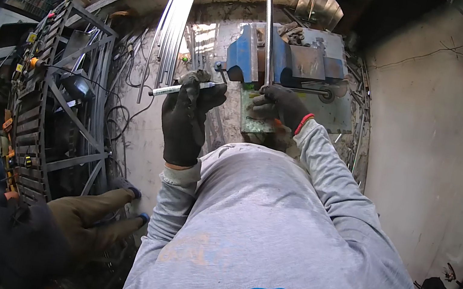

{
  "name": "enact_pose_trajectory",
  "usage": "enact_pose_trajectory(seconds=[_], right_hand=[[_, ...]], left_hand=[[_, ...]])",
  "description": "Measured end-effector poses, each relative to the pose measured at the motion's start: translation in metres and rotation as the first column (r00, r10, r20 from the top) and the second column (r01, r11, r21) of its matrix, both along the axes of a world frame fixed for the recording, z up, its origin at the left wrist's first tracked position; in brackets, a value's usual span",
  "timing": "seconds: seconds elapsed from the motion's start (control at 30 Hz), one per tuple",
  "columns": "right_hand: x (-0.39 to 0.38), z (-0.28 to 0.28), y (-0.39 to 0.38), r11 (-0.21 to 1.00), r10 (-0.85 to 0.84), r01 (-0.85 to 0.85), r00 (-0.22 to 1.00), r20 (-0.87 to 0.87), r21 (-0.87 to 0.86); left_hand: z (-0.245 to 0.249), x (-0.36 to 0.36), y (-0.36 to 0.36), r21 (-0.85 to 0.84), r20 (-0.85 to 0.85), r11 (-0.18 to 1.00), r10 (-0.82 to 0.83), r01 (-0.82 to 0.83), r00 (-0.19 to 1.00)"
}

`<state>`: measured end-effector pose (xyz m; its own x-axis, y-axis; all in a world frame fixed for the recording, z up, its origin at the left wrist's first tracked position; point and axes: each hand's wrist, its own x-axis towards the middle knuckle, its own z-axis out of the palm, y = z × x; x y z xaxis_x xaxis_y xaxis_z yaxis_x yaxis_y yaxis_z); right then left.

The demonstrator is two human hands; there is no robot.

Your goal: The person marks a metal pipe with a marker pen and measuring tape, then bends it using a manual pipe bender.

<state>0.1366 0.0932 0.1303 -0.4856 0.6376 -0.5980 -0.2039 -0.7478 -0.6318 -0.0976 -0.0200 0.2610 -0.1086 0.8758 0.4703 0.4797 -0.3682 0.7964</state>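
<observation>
My left hand (185,121), in a dark work glove, is raised and closed around a white marker (168,90) that lies slantwise across the fingers. My right hand (280,107), gloved with a red cuff edge, has its fingers curled at the near end of a long shiny metal tube (269,19). That tube runs away from me between the jaws of a blue bench vise (245,55). My right hand is just below the vise, beside its handle bar, and hides the tube's tip.
Several long metal tubes (180,19) lie to the left of the vise. A metal rack (71,130) with tools and clamps stands further left. Another person (40,229) bends beside it at the lower left. Cables (119,119) trail over the floor.
</observation>
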Motion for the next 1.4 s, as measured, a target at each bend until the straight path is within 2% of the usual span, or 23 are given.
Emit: enact_pose_trajectory(seconds=[0.03, 0.07, 0.2, 0.37, 0.43, 0.5, 0.57, 0.63, 0.7, 0.73, 0.83, 0.9, 0.93, 0.97, 1.0, 1.07, 1.13, 1.17, 1.23, 1.27, 1.3, 1.37, 1.4], right_hand=[[0.0, -0.02, -0.005, 1.0, -0.013, 0.015, 0.998, 0.068, -0.023], [-0.002, -0.043, -0.006, 0.997, -0.016, 0.019, 0.999, 0.037, -0.071], [-0.009, -0.073, -0.02, 0.997, 0.072, -0.065, 0.984, 0.163, -0.049], [-0.021, -0.096, -0.026, 0.994, 0.075, -0.067, 0.991, 0.107, -0.084], [-0.02, -0.094, -0.026, 0.986, -0.031, 0.039, 0.998, 0.049, -0.164], [-0.019, -0.1, -0.023, 0.984, 0.013, -0.006, 0.999, 0.039, -0.176], [-0.016, -0.11, -0.023, 0.988, 0.088, -0.088, 0.996, 0.001, -0.129], [-0.011, -0.102, -0.026, 0.99, 0.081, -0.083, 0.996, -0.022, -0.111], [-0.004, -0.097, -0.029, 0.991, 0.069, -0.074, 0.996, -0.05, -0.112], [0.003, -0.101, -0.033, 0.99, 0.057, -0.062, 0.997, -0.048, -0.125], [0.024, -0.131, -0.052, 0.976, -0.032, 0.015, 0.997, -0.075, -0.215], [0.05, -0.171, -0.07, 0.936, -0.088, 0.102, 0.994, 0.057, -0.337], [0.065, -0.2, -0.081, 0.962, -0.01, 0.087, 0.959, 0.282, -0.26], [0.084, -0.221, -0.091, 0.999, 0.036, -0.015, 0.776, 0.629, -0.038], [0.102, -0.235, -0.097, 0.972, -0.012, -0.201, 0.477, 0.879, 0.122], [0.127, -0.256, -0.091, 0.881, -0.211, -0.415, 0.086, 0.974, 0.227], [0.148, -0.277, -0.067, 0.735, -0.437, -0.592, -0.041, 0.898, 0.33], [0.153, -0.266, -0.044, 0.735, -0.339, -0.651, -0.113, 0.934, 0.188], [0.153, -0.263, -0.006, 0.699, -0.332, -0.695, -0.107, 0.937, 0.169], [0.151, -0.265, 0.009, 0.687, -0.291, -0.72, -0.143, 0.946, 0.103], [0.148, -0.271, 0.021, 0.666, -0.256, -0.745, -0.177, 0.95, 0.04], [0.148, -0.284, 0.031, 0.604, -0.321, -0.792, -0.146, 0.936, 0.084], [0.149, -0.287, 0.035, 0.551, -0.245, -0.834, -0.134, 0.96, 0.024]], left_hand=[[0.0, 0.002, -0.004, -0.135, 0.31, 0.99, 0.002, 0.042, 0.951], [0.002, 0.002, -0.004, -0.296, 0.792, 0.939, 0.139, 0.176, 0.594], [-0.017, -0.004, -0.016, -0.458, 0.745, 0.868, 0.259, 0.19, 0.614], [-0.034, 0.0, -0.032, -0.539, 0.673, 0.823, 0.291, 0.181, 0.68], [-0.035, 0.001, -0.035, -0.528, 0.747, 0.814, 0.31, 0.243, 0.588], [-0.047, -0.002, -0.041, -0.493, 0.719, 0.838, 0.239, 0.235, 0.653], [-0.056, -0.009, -0.043, -0.426, 0.849, 0.848, 0.255, 0.314, 0.463], [-0.051, -0.005, -0.046, -0.466, 0.829, 0.841, 0.305, 0.277, 0.469], [-0.059, -0.015, -0.052, -0.419, 0.88, 0.835, 0.277, 0.355, 0.386], [-0.059, -0.016, -0.058, -0.437, 0.879, 0.839, 0.321, 0.324, 0.353], [-0.057, -0.017, -0.072, -0.598, 0.764, 0.77, 0.463, 0.223, 0.45], [-0.056, -0.011, -0.079, -0.642, 0.709, 0.745, 0.488, 0.18, 0.509], [-0.059, -0.011, -0.082, -0.655, 0.705, 0.738, 0.517, 0.164, 0.486], [-0.06, -0.01, -0.083, -0.669, 0.697, 0.729, 0.547, 0.147, 0.464], [-0.059, -0.006, -0.085, -0.706, 0.655, 0.699, 0.581, 0.117, 0.483], [-0.061, 0.002, -0.093, -0.74, 0.605, 0.665, 0.595, 0.099, 0.529], [-0.073, 0.001, -0.101, -0.798, 0.529, 0.6, 0.65, 0.058, 0.546], [-0.077, -0.002, -0.102, -0.786, 0.549, 0.6, 0.567, 0.15, 0.614], [-0.088, 0.007, -0.097, -0.806, 0.521, 0.567, 0.538, 0.173, 0.663], [-0.096, 0.01, -0.096, -0.791, 0.494, 0.583, 0.427, 0.187, 0.758], [-0.097, 0.021, -0.086, -0.795, 0.481, 0.583, 0.432, 0.171, 0.763], [-0.097, 0.049, -0.056, -0.836, 0.306, 0.542, 0.331, 0.085, 0.893], [-0.107, 0.054, -0.048, -0.818, 0.354, 0.56, 0.303, 0.136, 0.885]])
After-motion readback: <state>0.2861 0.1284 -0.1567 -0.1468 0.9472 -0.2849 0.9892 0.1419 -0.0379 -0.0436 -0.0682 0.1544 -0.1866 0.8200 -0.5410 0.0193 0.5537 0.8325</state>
